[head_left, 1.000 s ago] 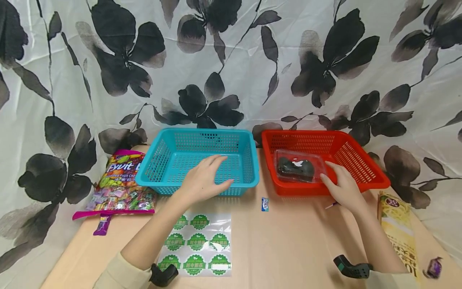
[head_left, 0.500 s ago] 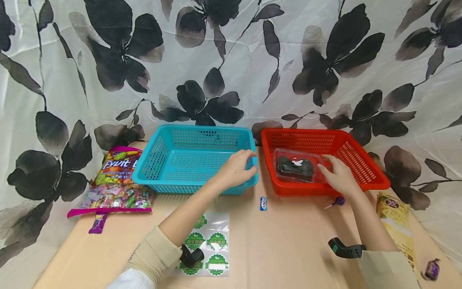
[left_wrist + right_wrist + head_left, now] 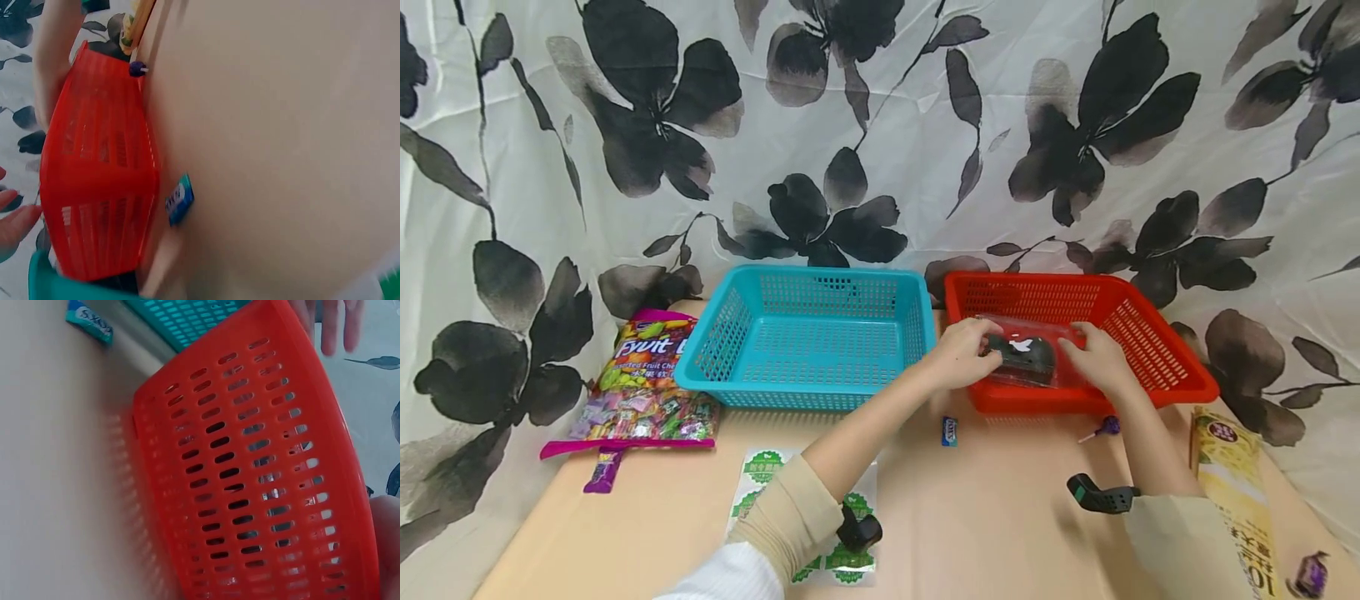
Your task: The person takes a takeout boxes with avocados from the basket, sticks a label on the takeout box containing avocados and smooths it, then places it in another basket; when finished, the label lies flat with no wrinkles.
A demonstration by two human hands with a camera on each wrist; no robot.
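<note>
A clear plastic package (image 3: 1026,357) with a dark content and a white mark lies in the red basket (image 3: 1165,367). My left hand (image 3: 961,354) reaches over the basket's left side, thumb and fingers apart and slightly bent at the package's left end. At the opposite end is my right hand (image 3: 1099,362), its thumb and fingers spread near the package's right edge; whether they touch it cannot be made out. The left wrist view shows the left fingertips (image 3: 19,219) above the rim. Behind the basket wall in the right wrist view, the right fingers are hidden.
To the left stands a blue basket (image 3: 805,350), with a bag of fruit chews (image 3: 647,383) beside it. A small blue-wrapped candy (image 3: 950,432), a lollipop (image 3: 1107,427), a sticker sheet (image 3: 857,533), a yellow packet (image 3: 1228,483) and purple-wrapped candies (image 3: 1311,575) lie on the table.
My left hand has moved right, from over the blue basket to the package's left end in the red one. My right hand has shifted only slightly at the package's right end.
</note>
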